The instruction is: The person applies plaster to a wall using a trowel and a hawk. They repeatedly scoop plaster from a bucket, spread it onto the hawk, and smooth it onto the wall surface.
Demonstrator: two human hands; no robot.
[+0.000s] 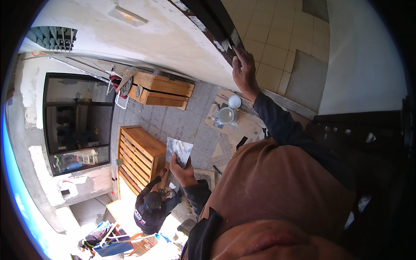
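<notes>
Here, left hand [182,167] gripping metal plate [179,150], right hand [243,69] pressing scraper [226,44] on dark beam [208,17]

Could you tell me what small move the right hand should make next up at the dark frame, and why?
Probably draw the right hand along the dark frame, spreading the pale filler patch beside its fingertips. The patch looks small and uneven against the frame, and the left hand holds the flat metal plate smeared with grey filler ready below.

right hand [244,69] on beam [216,26] | left hand [182,170] holds plate [179,150] | bucket [226,115] between
</notes>
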